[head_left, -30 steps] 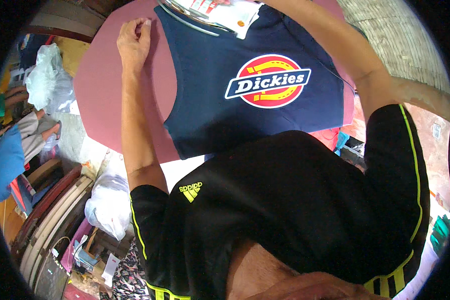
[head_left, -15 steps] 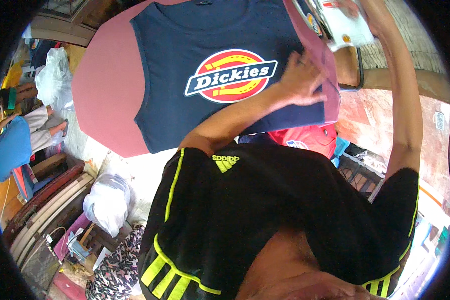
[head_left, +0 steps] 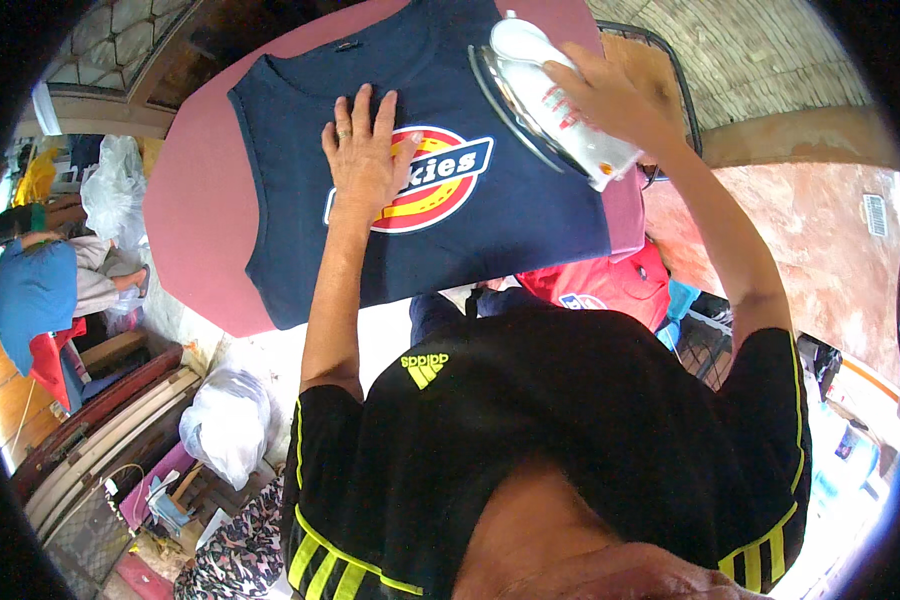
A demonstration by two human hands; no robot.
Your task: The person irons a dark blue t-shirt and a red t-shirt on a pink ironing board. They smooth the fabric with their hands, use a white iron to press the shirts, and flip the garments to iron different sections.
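Navy shirt point(head_left: 450, 112) lies at twelve o'clock on the pink board point(head_left: 202, 200), spreading done, ironing I'd judge unfinished, amount left unclear, my left hand point(head_left: 363, 160) splayed empty on its print point(head_left: 438, 195), my right hand point(head_left: 610, 95) wrapped around the iron point(head_left: 548, 108) at one o'clock.

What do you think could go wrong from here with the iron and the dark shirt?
The iron in the right hand, if hot, might burn the left hand, which lies spread on the dark shirt. The round emblem, partly under the left hand, could stick or smear if ironed over directly.
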